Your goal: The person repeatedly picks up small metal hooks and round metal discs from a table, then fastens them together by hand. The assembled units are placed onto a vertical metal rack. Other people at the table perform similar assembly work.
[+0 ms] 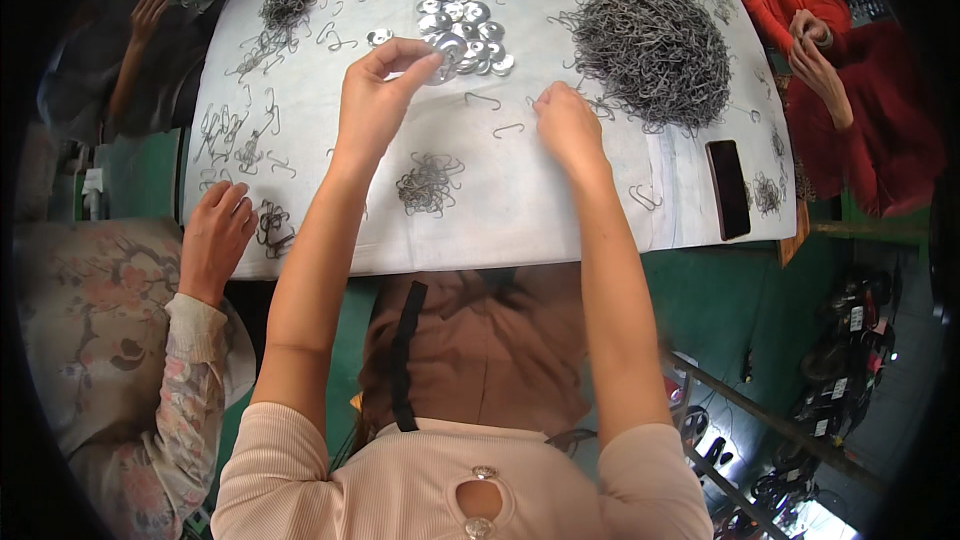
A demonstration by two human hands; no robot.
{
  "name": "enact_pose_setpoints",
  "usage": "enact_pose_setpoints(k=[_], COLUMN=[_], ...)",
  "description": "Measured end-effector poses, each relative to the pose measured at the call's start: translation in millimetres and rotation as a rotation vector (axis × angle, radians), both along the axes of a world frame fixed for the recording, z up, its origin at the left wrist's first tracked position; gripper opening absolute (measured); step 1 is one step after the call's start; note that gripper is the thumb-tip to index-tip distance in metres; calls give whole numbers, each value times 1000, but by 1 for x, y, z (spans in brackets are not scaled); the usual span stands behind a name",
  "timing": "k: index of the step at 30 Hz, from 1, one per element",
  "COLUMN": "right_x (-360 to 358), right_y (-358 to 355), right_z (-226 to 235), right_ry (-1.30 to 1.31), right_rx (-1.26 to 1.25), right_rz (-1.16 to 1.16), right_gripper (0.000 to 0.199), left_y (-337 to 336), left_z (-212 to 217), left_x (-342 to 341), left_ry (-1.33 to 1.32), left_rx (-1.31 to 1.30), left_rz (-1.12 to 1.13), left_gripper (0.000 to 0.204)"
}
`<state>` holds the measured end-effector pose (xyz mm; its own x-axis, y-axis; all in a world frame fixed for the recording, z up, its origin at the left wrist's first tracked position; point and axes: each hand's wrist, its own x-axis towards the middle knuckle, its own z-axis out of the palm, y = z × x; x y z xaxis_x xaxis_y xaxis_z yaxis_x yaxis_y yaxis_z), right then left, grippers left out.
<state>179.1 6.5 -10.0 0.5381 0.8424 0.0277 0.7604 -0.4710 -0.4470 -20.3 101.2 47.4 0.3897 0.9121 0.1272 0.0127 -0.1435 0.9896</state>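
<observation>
My left hand (375,100) pinches a round shiny metal disc (446,52) between thumb and fingers, just in front of a cluster of similar silver discs (460,10). My right hand (570,125) is closed at the fingertips, beside the large heap of dark wire hooks (650,52). A thin wire hook (532,100) shows at its fingertips; most of it is hidden. Two loose hooks lie on the white cloth between my hands. Nearer me, between my forearms, sits a small tangle of hooks (428,183).
A dark phone (728,190) lies near the right edge of the white-covered table (500,230). At the left, a co-worker's hand (215,235) rests by more scattered hooks (240,140). Other people's hands work along the far left and right edges. Parked motorbikes (835,370) stand beyond a rail at lower right.
</observation>
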Motion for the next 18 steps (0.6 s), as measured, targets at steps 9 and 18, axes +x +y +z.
enact_pose_setpoints(k=[9, 18], right_x=[-38, -35], right_y=[-23, -15], right_z=[84, 71], right_ry=[1342, 1295], right_rx=[518, 803], right_rz=[-69, -210], right_gripper=[14, 10], left_y=[-31, -37], left_z=[4, -8], left_x=[22, 45], left_ry=[-49, 26], left_rx=[-12, 226], left_rz=[-70, -93], left_gripper=[13, 14])
